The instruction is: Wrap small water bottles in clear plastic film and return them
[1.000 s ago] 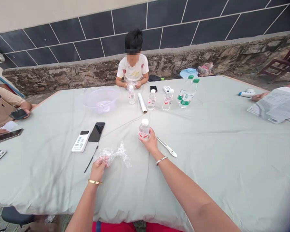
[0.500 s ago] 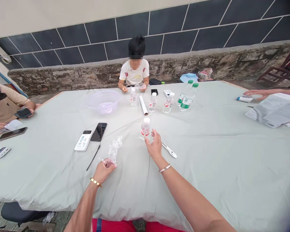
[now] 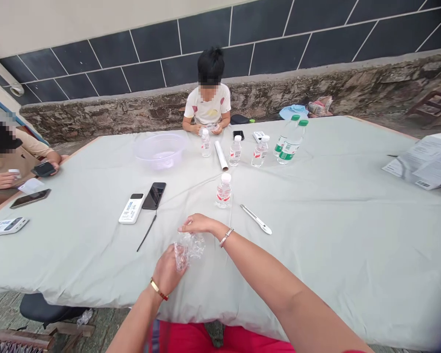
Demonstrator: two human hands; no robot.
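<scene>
Crumpled clear plastic film [image 3: 194, 245] lies between my hands over the cloth-covered table [image 3: 316, 255]. My left hand [image 3: 169, 268] is closed around one end of it. Over the film's upper edge is my right hand [image 3: 198, 224], its fingers bent and touching the plastic; whether they grip it is hard to see. A small water bottle [image 3: 224, 192] with a white cap stands upright beyond my hands. To the right of it lies a white utility knife [image 3: 256, 219]. A black phone [image 3: 154, 195] and a white power bank [image 3: 131, 209] are at the left.
Farther back are a translucent purple basin [image 3: 161, 152], a white roll [image 3: 221, 156], small bottles [image 3: 259, 152] and two green-capped bottles [image 3: 290, 142]. One person [image 3: 208, 105] sits opposite, another at the left [image 3: 22, 162]. Printed plastic packaging [image 3: 426, 162] lies at the right.
My right hand has let go of the small bottle and moved left and nearer, to the plastic film. The other person's hand at the far right is out of view.
</scene>
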